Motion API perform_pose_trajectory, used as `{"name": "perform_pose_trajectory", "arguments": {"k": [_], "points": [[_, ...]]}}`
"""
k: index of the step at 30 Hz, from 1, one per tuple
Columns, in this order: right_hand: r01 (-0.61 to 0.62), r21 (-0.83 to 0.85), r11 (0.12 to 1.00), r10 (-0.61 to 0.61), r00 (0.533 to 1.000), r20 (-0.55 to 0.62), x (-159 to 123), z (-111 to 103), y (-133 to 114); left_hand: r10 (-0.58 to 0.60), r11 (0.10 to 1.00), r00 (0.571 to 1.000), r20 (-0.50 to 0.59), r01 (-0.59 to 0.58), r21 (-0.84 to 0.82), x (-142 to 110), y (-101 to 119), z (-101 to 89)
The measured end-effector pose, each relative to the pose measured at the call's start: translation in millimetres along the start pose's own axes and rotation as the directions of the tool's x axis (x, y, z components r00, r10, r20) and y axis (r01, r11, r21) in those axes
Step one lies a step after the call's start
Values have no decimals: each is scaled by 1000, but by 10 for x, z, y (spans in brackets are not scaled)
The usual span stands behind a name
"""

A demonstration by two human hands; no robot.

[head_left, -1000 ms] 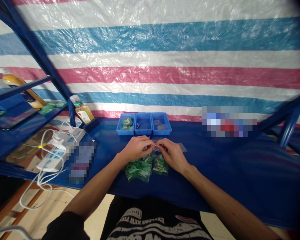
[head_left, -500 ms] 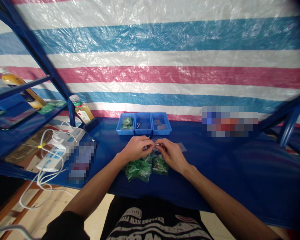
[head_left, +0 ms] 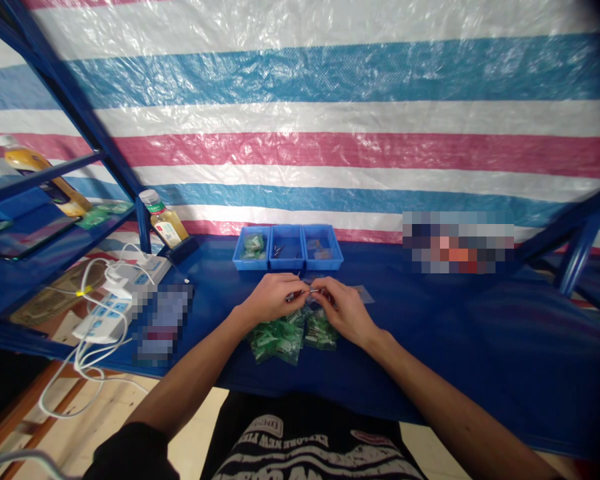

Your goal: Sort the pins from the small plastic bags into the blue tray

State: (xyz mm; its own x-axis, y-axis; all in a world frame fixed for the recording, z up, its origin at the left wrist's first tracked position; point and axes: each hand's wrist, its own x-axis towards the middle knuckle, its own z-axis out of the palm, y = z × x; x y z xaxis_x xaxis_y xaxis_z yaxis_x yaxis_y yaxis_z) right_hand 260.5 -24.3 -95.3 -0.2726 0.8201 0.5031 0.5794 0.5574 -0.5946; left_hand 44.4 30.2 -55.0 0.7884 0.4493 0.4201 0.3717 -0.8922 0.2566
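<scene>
The left hand (head_left: 275, 296) and the right hand (head_left: 347, 311) meet over the middle of the blue table (head_left: 455, 353), with the fingertips of both pinched on one small thin piece (head_left: 314, 291); it is perhaps of metal, but too small here to be sure. Just below the hands lie a larger heap of green packets (head_left: 279, 341) and a smaller heap (head_left: 321, 332), both well inside the front edge of the table. A transparent bag (head_left: 365, 294) lies just beside the right hand. Behind the hands, near the back edge, stand the left tray (head_left: 251, 265), the middle tray (head_left: 287, 265) and the right tray (head_left: 324, 264) in one row, leaving only a narrow strip before the fingers. To the right, the broad table surface gives wide room for the right arm; to the left, the power strip (head_left: 103, 319) limits the room more.
</scene>
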Motion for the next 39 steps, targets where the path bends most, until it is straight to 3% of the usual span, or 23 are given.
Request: {"name": "perform_pose_trajectory", "arguments": {"k": [39], "points": [[-27, -19, 999, 27, 999, -17, -8, 24, 17, -15, 1000, 999, -32, 14, -15, -8, -1, 26]]}}
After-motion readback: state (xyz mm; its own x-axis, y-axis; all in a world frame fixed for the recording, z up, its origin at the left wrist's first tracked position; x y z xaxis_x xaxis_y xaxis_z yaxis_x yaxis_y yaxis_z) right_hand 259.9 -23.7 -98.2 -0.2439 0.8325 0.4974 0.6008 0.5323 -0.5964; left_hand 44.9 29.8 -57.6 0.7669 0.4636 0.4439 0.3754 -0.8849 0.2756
